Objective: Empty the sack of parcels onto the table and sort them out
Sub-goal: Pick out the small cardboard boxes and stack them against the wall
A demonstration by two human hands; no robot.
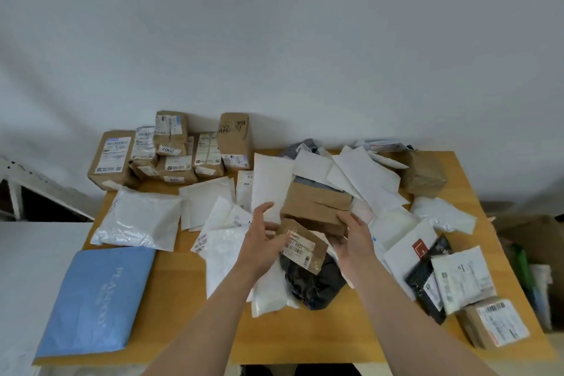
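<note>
Sorting is the step in hand: the sack itself is out of view and its parcels lie spread over the yellow wooden worktop (pixel 305 333), so the emptying looks done. Both hands are raised over the middle of the heap with 2 parcels between them. The left hand (pixel 264 241) has its thumb lifted free while its fingers curl against the left end of a small brown cardboard box with white barcode labels (pixel 305 250); the grip there looks light, more a fingertip pinch than a full clasp. The right hand (pixel 355 238) clamps the near right corner of a larger brown cardboard box sealed with brown tape (pixel 317 204), thumb on top and fingers underneath, and the small box sits just against its lower edge. Below them lies a crumpled black plastic mailer bag (pixel 317 287) among the loose heap of white padded envelopes (pixel 360 180). At the far left corner a stack of brown labelled cartons (pixel 171 152) is gathered, which reads as the cardboard group, so both held boxes probably belong there. The next move likely calls for carrying them up and left over the envelopes, with a firmer hold by the left hand first, since the small box could slip. A flat blue plastic garment bag (pixel 97 299) lies apart at the near left.
</note>
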